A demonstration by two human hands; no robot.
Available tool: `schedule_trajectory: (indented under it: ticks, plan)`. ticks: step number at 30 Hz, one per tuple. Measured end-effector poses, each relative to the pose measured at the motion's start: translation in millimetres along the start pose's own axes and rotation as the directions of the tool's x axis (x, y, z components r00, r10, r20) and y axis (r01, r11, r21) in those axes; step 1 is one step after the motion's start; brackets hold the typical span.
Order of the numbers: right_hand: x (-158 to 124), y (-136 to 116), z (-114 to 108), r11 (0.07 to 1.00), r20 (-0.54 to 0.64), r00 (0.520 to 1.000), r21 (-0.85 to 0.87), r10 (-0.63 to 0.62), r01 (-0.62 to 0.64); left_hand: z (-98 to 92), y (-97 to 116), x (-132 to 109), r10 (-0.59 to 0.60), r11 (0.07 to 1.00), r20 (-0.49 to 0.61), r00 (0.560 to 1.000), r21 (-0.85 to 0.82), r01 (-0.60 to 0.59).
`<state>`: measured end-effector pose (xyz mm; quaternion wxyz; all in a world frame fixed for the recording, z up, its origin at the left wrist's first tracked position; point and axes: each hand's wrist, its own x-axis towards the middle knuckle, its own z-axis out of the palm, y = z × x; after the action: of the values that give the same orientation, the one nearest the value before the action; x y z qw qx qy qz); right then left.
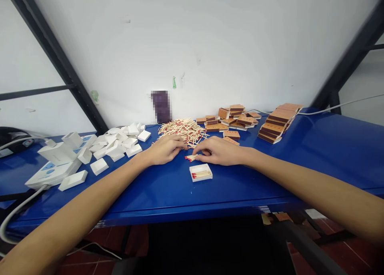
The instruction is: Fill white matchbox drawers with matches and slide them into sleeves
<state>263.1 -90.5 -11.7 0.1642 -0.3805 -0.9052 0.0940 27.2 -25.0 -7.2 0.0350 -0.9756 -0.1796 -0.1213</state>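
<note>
My right hand is closed on a few red-tipped matches, which poke out to the left of its fingertips, just above the blue tabletop. Below it lies a small white matchbox tray with several matches inside, heads to the left. My left hand rests at the front edge of a heaped pile of matches. Its fingers are curled and pressed together; whatever they hold, if anything, is hidden.
White empty trays lie scattered on the left, beside a power strip with plugged-in chargers. Orange-brown matchboxes are heaped at the back right. A leaning stack of matchbox covers stands farther right. The blue table ends close to me.
</note>
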Motion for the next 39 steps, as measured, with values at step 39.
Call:
schedule_trajectory:
  ticks: [39]
  plan:
    - [1, 2, 3, 1.0, -0.08, 0.997, -0.019, -0.025, 0.024, 4.8, 11, 5, 0.05, 0.973, -0.061, 0.997, -0.224, -0.062]
